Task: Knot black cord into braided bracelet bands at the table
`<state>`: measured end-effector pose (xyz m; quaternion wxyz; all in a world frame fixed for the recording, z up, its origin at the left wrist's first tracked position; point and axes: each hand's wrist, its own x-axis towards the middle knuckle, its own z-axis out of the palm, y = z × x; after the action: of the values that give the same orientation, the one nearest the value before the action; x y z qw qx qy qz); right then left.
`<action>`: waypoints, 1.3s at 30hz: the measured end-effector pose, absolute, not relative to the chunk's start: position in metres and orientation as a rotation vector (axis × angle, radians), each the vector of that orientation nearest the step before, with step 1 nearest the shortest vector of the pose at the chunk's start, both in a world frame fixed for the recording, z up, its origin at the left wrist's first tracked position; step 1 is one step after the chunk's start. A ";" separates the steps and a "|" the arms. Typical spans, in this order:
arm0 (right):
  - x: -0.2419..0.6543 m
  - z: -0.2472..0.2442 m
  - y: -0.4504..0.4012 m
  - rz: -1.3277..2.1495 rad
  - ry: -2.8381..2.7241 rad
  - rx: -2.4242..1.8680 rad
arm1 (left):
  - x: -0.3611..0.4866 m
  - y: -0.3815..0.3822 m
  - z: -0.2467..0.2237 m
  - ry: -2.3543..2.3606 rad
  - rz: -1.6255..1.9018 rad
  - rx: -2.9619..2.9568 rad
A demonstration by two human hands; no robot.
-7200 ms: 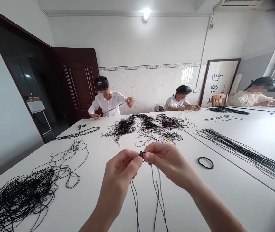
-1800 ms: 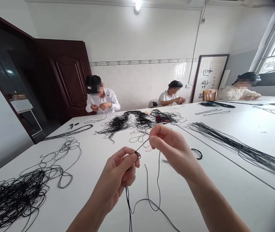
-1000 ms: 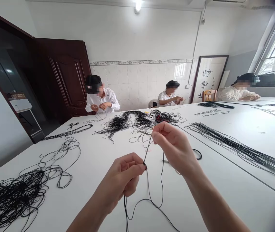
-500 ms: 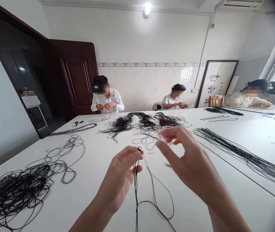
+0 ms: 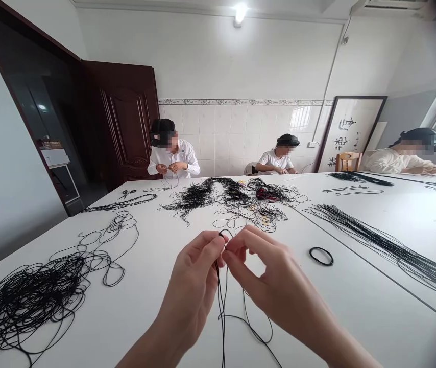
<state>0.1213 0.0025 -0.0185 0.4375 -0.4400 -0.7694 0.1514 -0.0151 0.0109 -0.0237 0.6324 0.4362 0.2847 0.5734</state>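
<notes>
My left hand [image 5: 195, 276] pinches a black cord [image 5: 222, 306] near a small dark knot or loop between thumb and index finger. Close against it on the right, my right hand [image 5: 267, 271] has its thumb and index finger pressed together on a strand of the same cord. A small arc of cord rises between the two sets of fingertips. Several strands hang below the hands toward the near edge of the view. Beyond the hands lies a tangled heap of black cords [image 5: 198, 197].
At left lies a big cord tangle [image 5: 30, 296], with scissors [image 5: 128, 194] beyond it. A black ring [image 5: 321, 256] and a long cord bundle [image 5: 386, 245] lie right on the white table [image 5: 156, 245]. People sit across the table, one in a white shirt [image 5: 187, 153].
My right hand has come in leftward and closed on the cord beside my left hand. The black ring now shows on the table. The middle person's hands have lowered.
</notes>
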 end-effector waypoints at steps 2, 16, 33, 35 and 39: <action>0.120 -0.018 0.000 0.377 -1.929 -1.094 | -0.015 0.010 -0.023 0.659 1.317 0.984; 0.138 -0.013 0.012 0.505 -1.764 -1.093 | -0.016 0.011 -0.023 0.857 1.270 1.144; 0.138 -0.011 0.011 0.449 -1.836 -1.088 | -0.019 0.013 -0.022 0.980 1.185 1.294; 0.136 -0.012 0.010 0.427 -1.819 -1.098 | -0.019 0.014 -0.024 0.985 1.150 1.315; 0.131 -0.016 0.010 0.309 -1.744 -1.112 | -0.018 0.017 -0.025 0.985 1.108 1.356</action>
<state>0.1312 0.0095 -0.0160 0.5012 -0.4601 -0.7217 0.1277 -0.0185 0.0168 -0.0252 0.5363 0.5697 0.4139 0.4654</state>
